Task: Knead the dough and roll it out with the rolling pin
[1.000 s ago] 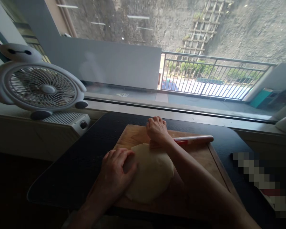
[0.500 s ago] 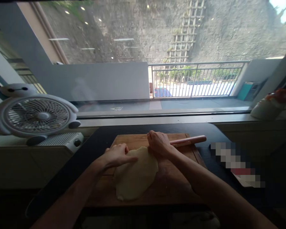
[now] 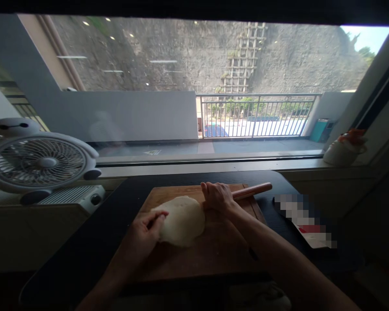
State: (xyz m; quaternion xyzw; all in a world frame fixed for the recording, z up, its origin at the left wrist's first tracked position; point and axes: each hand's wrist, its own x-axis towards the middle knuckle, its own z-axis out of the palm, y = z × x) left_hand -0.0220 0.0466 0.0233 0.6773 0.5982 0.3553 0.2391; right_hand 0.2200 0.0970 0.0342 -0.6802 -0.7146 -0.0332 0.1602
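White, orange-topped vessel (image 3: 339, 154) beyond dough (image 3: 184, 222)

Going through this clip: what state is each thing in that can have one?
Brown rectangular wooden board: flat on the black wood-grain table.
Pale, roundish dough sheet: flattened, unfolded, on the board.
Brown cylindrical rolling pin: slanting, gripped.
Left hand: fingers pinched at the dough sheet's left edge.
Right hand: closed over the rolling pin.
White round-caged fan: upright; spinning or still, cannot tell.
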